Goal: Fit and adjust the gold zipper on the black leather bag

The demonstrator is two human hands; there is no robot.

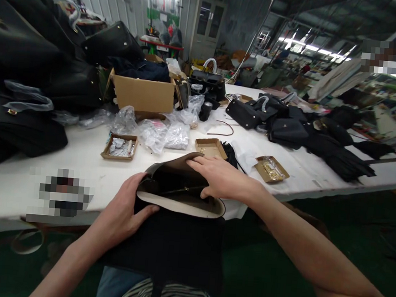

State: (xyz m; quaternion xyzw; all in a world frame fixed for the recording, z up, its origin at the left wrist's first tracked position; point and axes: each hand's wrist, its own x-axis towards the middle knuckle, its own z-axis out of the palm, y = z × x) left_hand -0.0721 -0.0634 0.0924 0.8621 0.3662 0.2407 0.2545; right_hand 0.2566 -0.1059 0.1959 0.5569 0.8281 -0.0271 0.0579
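A black handbag (177, 238) with a pale beige lining rests at the table's front edge, close to my body, its mouth spread wide. My left hand (127, 211) grips its left side, the thumb lying over the near rim and the fingers around the outside. On the far rim, my right hand (221, 175) has its fingers over the edge and the thumb inside the opening. A dark divider with a small gold fitting shows within the bag. The bottom of the interior is too dark to make out.
Black bags pile up at the left (36, 62) and right (285, 123) of the white table (113, 178). Beyond the handbag stand small cardboard trays of metal parts (272, 169), clear plastic wrapping (154, 133) and a cardboard box (143, 94).
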